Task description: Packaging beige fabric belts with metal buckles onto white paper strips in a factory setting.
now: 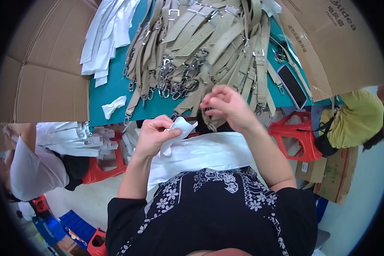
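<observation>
My left hand (154, 135) is closed, its thumb and fingers pinching a thin white wrapping strip (181, 128) that curls up over the thumb and hangs below it. To the right and a little farther off is my right hand (227, 106), fingers loosely bent and apart, with nothing visible in them. It hovers at the near end of a big heap of beige straps (226, 42) with silver buckles and metal snap hooks (168, 72). Some strap ends hang over the table edge by this hand. More white wrapping (202, 149) lies across my lap.
Long white strips (109, 36) lie at the left of the green table (109, 96), with a crumpled white piece (114, 106) nearby. A phone (292, 86) rests at the right. Cardboard boxes (51, 64) flank both sides. People sit left and right near red stools (292, 134).
</observation>
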A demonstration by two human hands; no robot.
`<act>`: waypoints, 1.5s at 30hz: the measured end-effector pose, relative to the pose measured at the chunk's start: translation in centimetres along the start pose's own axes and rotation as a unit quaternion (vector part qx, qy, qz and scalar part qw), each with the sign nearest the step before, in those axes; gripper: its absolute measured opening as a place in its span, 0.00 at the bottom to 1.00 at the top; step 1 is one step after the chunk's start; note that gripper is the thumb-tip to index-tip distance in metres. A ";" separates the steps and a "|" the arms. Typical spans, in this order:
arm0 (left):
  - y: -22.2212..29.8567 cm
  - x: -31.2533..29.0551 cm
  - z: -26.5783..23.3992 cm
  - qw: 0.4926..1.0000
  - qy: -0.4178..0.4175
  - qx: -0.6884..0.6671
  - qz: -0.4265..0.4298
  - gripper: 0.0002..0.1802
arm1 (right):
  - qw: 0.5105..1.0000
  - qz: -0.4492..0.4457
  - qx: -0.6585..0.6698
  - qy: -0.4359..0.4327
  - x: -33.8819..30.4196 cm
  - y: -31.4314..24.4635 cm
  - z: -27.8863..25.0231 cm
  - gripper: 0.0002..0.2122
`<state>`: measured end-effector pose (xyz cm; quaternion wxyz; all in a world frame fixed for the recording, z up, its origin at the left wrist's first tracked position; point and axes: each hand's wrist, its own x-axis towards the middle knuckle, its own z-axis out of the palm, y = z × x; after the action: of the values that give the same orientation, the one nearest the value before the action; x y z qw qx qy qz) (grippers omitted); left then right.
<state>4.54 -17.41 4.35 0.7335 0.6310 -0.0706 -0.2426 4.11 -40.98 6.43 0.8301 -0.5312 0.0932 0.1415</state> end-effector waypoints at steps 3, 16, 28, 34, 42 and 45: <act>-0.5 -0.8 -1.1 1.000 0.013 -0.021 0.019 0.05 | 0.931 -0.083 -0.343 0.095 1.5 1.7 1.7 0.13; -1.6 -2.7 -4.7 0.997 0.063 -0.004 0.034 0.07 | 0.992 -0.119 -0.044 -0.005 1.4 0.6 3.0 0.10; -1.0 -3.3 -4.3 0.992 0.083 0.055 0.073 0.10 | 0.990 -0.124 -0.055 -0.039 0.7 -1.9 4.2 0.12; -0.7 -3.2 -4.3 0.990 0.090 0.063 0.087 0.10 | 0.992 -0.105 -0.053 -0.051 0.5 -2.0 4.3 0.12; -0.3 -2.7 -3.9 0.993 0.049 0.070 0.082 0.10 | 0.992 -0.048 -0.092 -0.068 1.6 -1.1 4.5 0.11; -0.1 -2.4 -3.7 0.994 0.028 0.069 0.079 0.11 | 0.991 -0.037 -0.105 -0.079 2.1 -0.7 4.5 0.12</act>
<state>3.94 -13.10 4.02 0.7068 0.6790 -0.1164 -0.1609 6.37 -36.85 8.23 0.7794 -0.6055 -0.0073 0.1610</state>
